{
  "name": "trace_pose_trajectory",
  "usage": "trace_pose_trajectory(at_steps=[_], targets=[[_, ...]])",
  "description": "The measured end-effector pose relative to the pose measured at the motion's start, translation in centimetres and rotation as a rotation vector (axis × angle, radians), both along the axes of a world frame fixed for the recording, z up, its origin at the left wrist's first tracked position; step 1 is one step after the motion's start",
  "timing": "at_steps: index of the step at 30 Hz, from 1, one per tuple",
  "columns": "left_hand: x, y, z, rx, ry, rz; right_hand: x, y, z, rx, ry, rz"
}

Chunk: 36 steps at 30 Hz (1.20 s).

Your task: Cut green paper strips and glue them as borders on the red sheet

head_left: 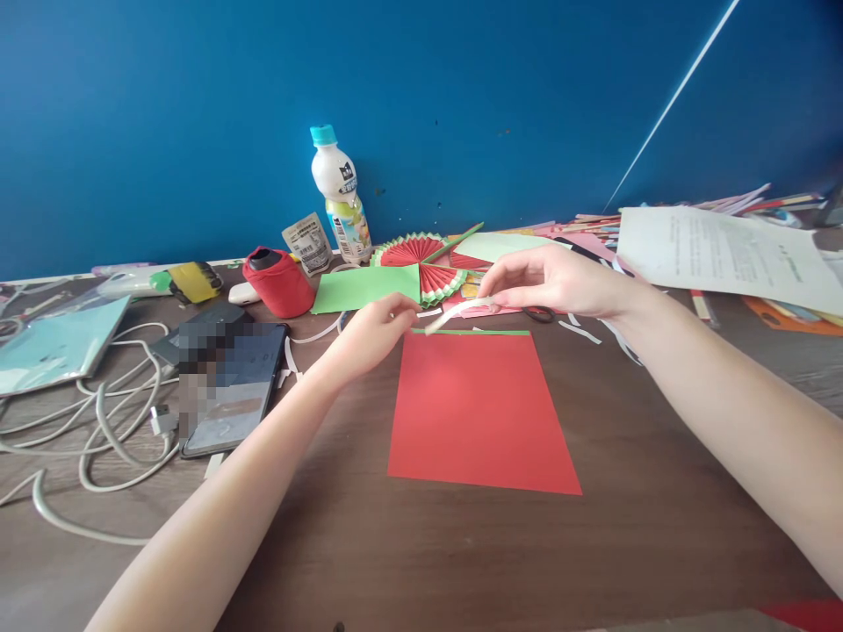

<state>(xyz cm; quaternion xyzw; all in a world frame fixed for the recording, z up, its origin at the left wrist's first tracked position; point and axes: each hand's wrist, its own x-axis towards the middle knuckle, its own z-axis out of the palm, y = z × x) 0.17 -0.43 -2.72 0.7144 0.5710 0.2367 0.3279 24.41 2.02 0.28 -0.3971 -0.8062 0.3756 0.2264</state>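
A red paper sheet (pixel 479 411) lies flat on the brown table (pixel 408 553), with a thin green strip (pixel 471 332) along its far edge. Just beyond that edge my right hand (pixel 550 281) pinches one end of a narrow white paper strip (pixel 457 312). My left hand (pixel 372 338) is closed in a pinch near the strip's other end, at the sheet's far left corner; what its fingers grip is hidden. Behind the hands lie a green sheet (pixel 365 288) and a folded red-and-green paper fan (pixel 425 263).
A phone (pixel 227 386) and white cables (pixel 105 421) lie at left, with a red pouch (pixel 280 283), a drink bottle (pixel 341 197) and a packet (pixel 307 243) behind. Black scissors (pixel 540 313) sit beside my right hand. Printed papers (pixel 724 254) and coloured scraps fill the right.
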Motion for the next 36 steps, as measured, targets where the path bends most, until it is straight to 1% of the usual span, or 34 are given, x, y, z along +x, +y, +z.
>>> trace_pose_trajectory(at_steps=[2, 4, 7, 9, 13, 16, 19, 23, 25, 28, 32, 34, 36], targets=[[0.3, -0.3, 0.6, -0.029, -0.125, 0.004, -0.1, -0.2, 0.1, -0.026, 0.001, 0.021], [0.6, -0.6, 1.2, -0.092, -0.226, -0.096, -0.3, -0.4, 0.2, -0.051, -0.007, 0.047], [0.9, -1.0, 1.7, -0.125, -0.218, -0.238, -0.5, -0.6, 0.3, -0.067, -0.025, 0.075], [1.0, -1.2, 1.9, -0.113, -0.172, -0.263, -0.6, -0.6, 0.3, -0.054, -0.073, 0.083], [1.1, -1.4, 2.1, -0.101, -0.120, -0.264, -0.8, -0.8, 0.2, 0.054, -0.206, 0.057], [1.4, -1.7, 2.3, -0.108, -0.081, -0.270, -1.4, -1.4, 0.2, 0.108, -0.178, 0.073], [1.6, -2.0, 2.4, -0.117, -0.072, -0.280, -2.2, -2.2, 0.0, 0.063, -0.147, 0.117], [1.5, -1.9, 2.4, -0.130, -0.074, -0.343, -2.7, -2.5, -0.3, -0.008, -0.147, 0.149], [1.4, -1.7, 2.4, -0.140, -0.072, -0.353, -2.6, -2.4, -0.3, -0.012, -0.154, 0.149], [1.2, -1.5, 2.4, -0.174, -0.103, -0.332, -2.4, -2.2, -0.2, -0.011, -0.197, 0.145], [1.2, -1.5, 2.2, -0.199, -0.145, -0.330, -2.3, -2.3, 0.0, -0.020, -0.228, 0.185], [1.4, -1.6, 1.9, -0.126, -0.132, -0.308, -2.4, -2.4, 0.1, -0.031, -0.221, 0.184], [1.6, -1.7, 1.7, 0.040, -0.091, -0.243, -2.5, -2.4, 0.0, -0.031, -0.219, 0.156]])
